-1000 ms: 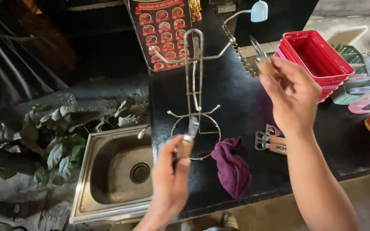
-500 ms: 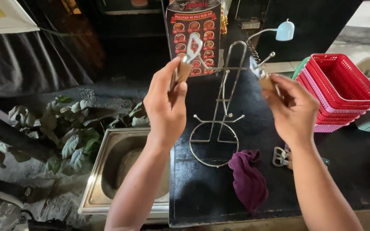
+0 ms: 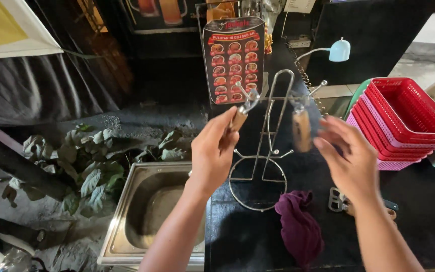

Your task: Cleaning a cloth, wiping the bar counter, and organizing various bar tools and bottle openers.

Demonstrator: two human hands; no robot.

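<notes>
A wire rack [image 3: 264,151] with a round base stands on the black counter [image 3: 247,236]. My left hand [image 3: 217,151] grips a wooden-handled utensil [image 3: 239,117] and holds its metal end against the rack's upper left arm. A second wooden-handled utensil [image 3: 302,130] hangs from the rack's upper right arm. My right hand [image 3: 348,163] is just right of that handle, blurred, fingers spread, holding nothing.
A purple cloth [image 3: 298,226] lies in front of the rack, a metal utensil [image 3: 342,200] to its right. Stacked red and pink baskets [image 3: 409,118] stand at right. A steel sink [image 3: 147,216] sits at left, a menu card [image 3: 233,60] and small lamp [image 3: 339,50] behind.
My left hand lifted its utensil from the rack's base up to the left arm. My right hand hung its utensil on the right arm and let go of it.
</notes>
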